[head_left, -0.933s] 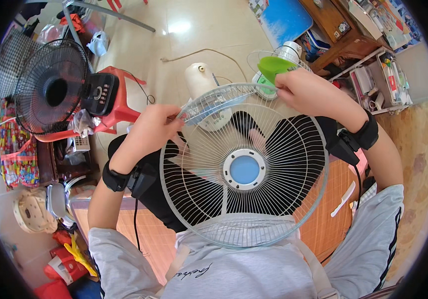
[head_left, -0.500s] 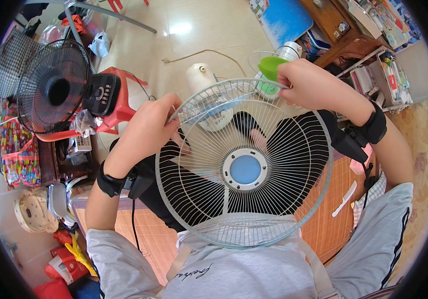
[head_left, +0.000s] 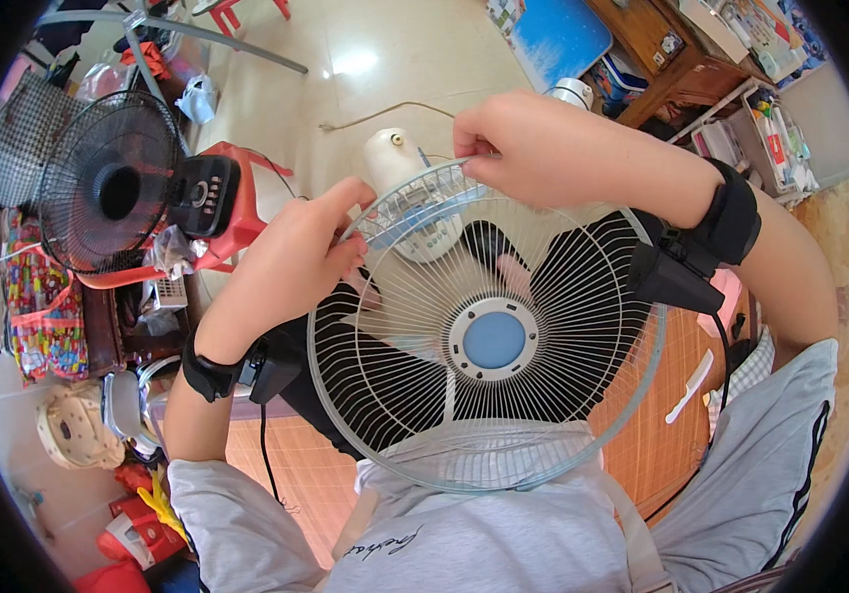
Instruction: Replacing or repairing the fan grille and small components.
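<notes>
A round wire fan guard (head_left: 395,366) with a blue centre disc (head_left: 493,340) rests on my lap and leans against my grey shirt. My left hand (head_left: 306,252) has its fingers closed on the guard's upper-left rim. My right hand (head_left: 513,148) pinches the rim at the top, a little right of the middle, where a light-blue strip crosses the wires. Beyond the guard, a white fan body (head_left: 396,150) stands on the floor between my feet, partly seen through the wires.
A black fan (head_left: 108,193) sits on a red stool (head_left: 246,198) at the left. A second white fan (head_left: 572,92) is mostly hidden behind my right arm. A wooden cabinet (head_left: 661,44) and rack (head_left: 780,138) stand at the right. A cord (head_left: 414,107) lies on the floor.
My right hand has moved leftward and slightly up along the rim toward the top middle, now covering the green piece seen earlier. My left hand still grips the upper-left rim.
</notes>
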Motion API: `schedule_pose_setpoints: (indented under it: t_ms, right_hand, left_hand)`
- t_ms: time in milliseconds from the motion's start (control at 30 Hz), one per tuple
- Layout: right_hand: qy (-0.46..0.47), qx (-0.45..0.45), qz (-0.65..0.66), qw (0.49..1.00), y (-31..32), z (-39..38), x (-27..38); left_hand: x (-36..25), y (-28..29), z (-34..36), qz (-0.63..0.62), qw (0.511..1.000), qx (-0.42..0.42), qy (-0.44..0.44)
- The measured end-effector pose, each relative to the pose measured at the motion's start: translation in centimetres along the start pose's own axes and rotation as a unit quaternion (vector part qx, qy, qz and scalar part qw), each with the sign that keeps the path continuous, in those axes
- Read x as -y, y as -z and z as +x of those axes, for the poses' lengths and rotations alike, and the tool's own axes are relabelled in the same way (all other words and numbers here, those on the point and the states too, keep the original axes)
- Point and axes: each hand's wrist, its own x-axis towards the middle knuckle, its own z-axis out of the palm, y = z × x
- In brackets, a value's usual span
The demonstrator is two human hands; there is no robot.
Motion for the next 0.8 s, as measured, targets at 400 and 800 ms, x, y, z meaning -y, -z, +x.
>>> schedule_pose_setpoints:
  t_ms: [400, 800]
  right_hand:
    - [0.019, -0.056, 0.076, 0.995, -0.6, 0.7, -0.6]
    - [0.062, -0.071, 0.014, 0.995, -2.1, 0.4, -1.2]
  left_hand:
    - [-0.8, 0.5, -0.8, -0.049, 0.996, 0.056, 0.039]
    - [0.2, 0.2, -1.1, -0.098, 0.991, 0.081, 0.048]
